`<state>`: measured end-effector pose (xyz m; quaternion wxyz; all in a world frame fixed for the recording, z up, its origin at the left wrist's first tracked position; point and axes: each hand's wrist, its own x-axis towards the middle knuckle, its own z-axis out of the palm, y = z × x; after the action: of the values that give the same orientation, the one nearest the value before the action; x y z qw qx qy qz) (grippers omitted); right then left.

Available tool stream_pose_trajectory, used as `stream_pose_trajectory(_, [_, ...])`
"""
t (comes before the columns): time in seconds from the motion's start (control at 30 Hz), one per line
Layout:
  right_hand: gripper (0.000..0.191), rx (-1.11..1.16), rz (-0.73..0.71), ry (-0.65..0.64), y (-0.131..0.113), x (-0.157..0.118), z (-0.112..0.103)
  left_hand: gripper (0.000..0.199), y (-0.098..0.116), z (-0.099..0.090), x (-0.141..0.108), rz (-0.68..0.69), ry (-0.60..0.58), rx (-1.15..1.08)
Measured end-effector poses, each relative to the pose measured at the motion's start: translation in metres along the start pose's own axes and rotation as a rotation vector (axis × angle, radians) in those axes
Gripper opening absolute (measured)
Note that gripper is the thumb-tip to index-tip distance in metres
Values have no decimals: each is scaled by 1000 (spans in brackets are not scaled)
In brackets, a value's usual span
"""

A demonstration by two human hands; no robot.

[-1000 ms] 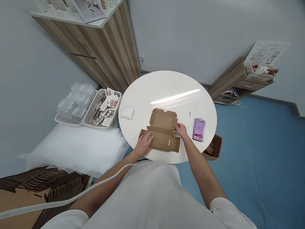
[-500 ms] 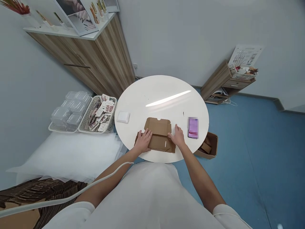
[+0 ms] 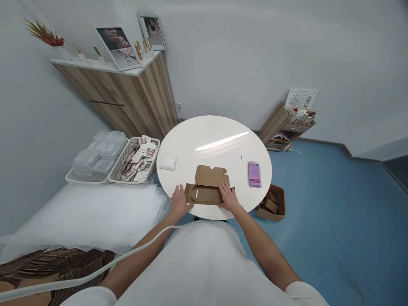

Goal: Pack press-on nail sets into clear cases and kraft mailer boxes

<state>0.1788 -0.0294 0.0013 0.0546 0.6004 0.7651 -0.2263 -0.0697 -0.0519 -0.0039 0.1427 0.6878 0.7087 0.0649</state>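
A brown cardboard mailer box point(image 3: 206, 194) lies partly folded on the white round table point(image 3: 216, 127), near its front edge. Its lid panel point(image 3: 210, 175) spreads flat toward the far side, and a short white strip shows on the base at left. My left hand point(image 3: 179, 202) is open at the box's left end, fingers pointing away and thumb by the front corner. Across the right end lies my right hand point(image 3: 228, 197), its fingers stretched over the side wall and the thumb at the front edge.
A white packet point(image 3: 168, 162) lies at the table's left, a phone point(image 3: 254, 174) at the right. Baskets of clear cases point(image 3: 86, 161) and printed cards point(image 3: 137, 161) stand left, above white sheets point(image 3: 89, 210). A carton point(image 3: 273, 206) sits on the floor; a white cable point(image 3: 127, 255) crosses my left arm.
My left hand has moved off the base panel to the left end. My right hand has come onto the right end. The white strip now shows at left instead of right. The view has tilted up.
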Motion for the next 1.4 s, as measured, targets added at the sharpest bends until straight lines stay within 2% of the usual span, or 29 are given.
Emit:
stream_pose_trajectory(0.13, [106,88,-33,-1,2,0,3,60,-24,12,-4,77,-69,-204])
stream_pose_trajectory(0.23, [105,114,-50,-4,-1,0,6,36,-21,18,3,32,-92,-285])
stream_pose_trajectory(0.3, [104,117,-49,-4,-4,-1,8,30,-14,19,7,-32,-90,-329])
stream_pose_trajectory(0.43, [102,107,-38,-3,-8,-1,8,29,-8,18,10,-143,-79,-468])
stream_pose_trajectory(0.57, [110,66,-13,-23,-11,2,0,32,-11,13,8,-173,-61,-605])
stream_pose_trajectory(0.7, [118,42,19,-49,-17,7,-6,39,-5,5,6,-126,-44,-610])
stream_pose_trajectory(0.9, [124,14,37,-61,-32,12,-6,48,13,3,0,48,-87,-581])
stream_pose_trajectory(1.03, [127,29,11,-86,-32,12,-3,60,14,5,-2,60,-107,-533])
stream_pose_trajectory(1.23, [130,17,-94,-105,-23,6,2,36,9,3,10,6,-100,-449])
stream_pose_trajectory(1.3, [128,11,-124,-96,-22,3,3,37,7,3,14,-48,-129,-417])
stream_pose_trajectory(1.4, [123,10,-159,-90,-21,-2,4,33,3,3,17,-88,-234,-321])
